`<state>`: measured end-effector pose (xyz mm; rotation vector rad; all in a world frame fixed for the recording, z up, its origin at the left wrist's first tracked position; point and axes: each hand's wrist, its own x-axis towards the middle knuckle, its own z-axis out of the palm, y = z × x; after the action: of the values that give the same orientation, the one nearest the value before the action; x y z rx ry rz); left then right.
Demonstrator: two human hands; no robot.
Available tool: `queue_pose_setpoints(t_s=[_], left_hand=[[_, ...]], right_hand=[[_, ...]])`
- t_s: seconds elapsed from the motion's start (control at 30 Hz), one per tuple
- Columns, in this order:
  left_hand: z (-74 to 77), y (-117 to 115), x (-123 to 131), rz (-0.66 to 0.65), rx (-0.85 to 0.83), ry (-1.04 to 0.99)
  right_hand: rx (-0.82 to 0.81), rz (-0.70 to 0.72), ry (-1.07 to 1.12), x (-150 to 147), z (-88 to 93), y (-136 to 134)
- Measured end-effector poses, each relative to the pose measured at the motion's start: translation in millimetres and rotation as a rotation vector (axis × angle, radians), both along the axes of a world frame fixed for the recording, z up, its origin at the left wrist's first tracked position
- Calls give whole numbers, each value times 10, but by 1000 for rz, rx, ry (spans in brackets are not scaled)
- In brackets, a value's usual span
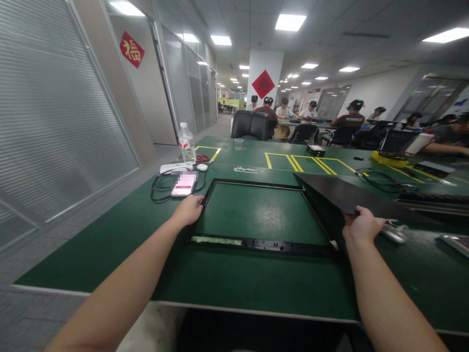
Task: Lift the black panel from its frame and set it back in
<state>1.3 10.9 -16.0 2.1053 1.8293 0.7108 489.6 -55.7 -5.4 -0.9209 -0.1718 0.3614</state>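
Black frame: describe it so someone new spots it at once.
On the green table, right of the lit phone, lies a flat, rectangular black frame. The left hand touches its left side, and a pale green strip lines part of its near bar. Unlike the dark panel tilted up in the right hand, it is open in the middle.

The green table (91,254) bears a black frame (271,244), a lit phone (183,187), 1 bottle (187,146) and 1 cup (239,144).

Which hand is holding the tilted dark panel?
The right hand holds the dark panel; the left hand instead touches the black frame at its left side.
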Motion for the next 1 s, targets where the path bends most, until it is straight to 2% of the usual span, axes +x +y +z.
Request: queue_pose_setpoints(t_s=[0.3,0.6,1.0], left_hand=[[20,5,10,-25,-5,45],[20,17,-1,-30,-47,55],[52,-2,29,-47,-51,136]], right_hand=[[-140,47,-22,69,-128,77],[-145,63,132,35,-95,64],[-189,85,99,139,-191,85]])
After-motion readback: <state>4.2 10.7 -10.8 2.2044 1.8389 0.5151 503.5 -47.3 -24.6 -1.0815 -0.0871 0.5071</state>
